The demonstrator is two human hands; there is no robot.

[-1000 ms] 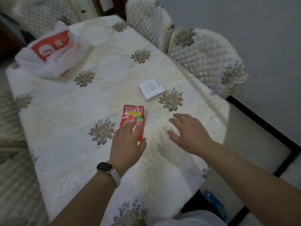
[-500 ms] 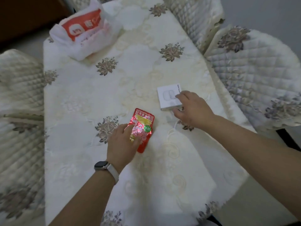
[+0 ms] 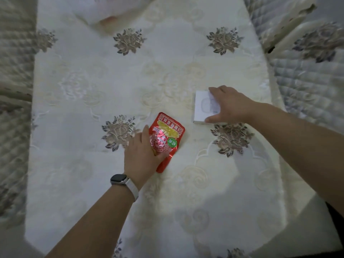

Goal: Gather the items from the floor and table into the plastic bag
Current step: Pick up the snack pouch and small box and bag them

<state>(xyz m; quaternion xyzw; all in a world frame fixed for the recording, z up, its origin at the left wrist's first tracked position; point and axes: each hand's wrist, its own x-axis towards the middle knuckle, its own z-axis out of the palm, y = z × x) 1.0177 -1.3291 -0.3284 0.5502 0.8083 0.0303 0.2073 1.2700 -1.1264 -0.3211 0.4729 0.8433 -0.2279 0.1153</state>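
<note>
Two hands: both gripping
Left hand (image 3: 141, 157): fingers pinch red packet (image 3: 168, 135)
Right hand (image 3: 230, 107): fingers clasp white box (image 3: 202, 107)

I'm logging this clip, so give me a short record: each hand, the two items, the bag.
left hand: grips the red snack packet, thumb on top
right hand: grips the white box across its far and near edges
both items: on the table, apart from each other
plastic bag: far end of the table, blurred, beyond both hands
bagged so far: neither item
</note>
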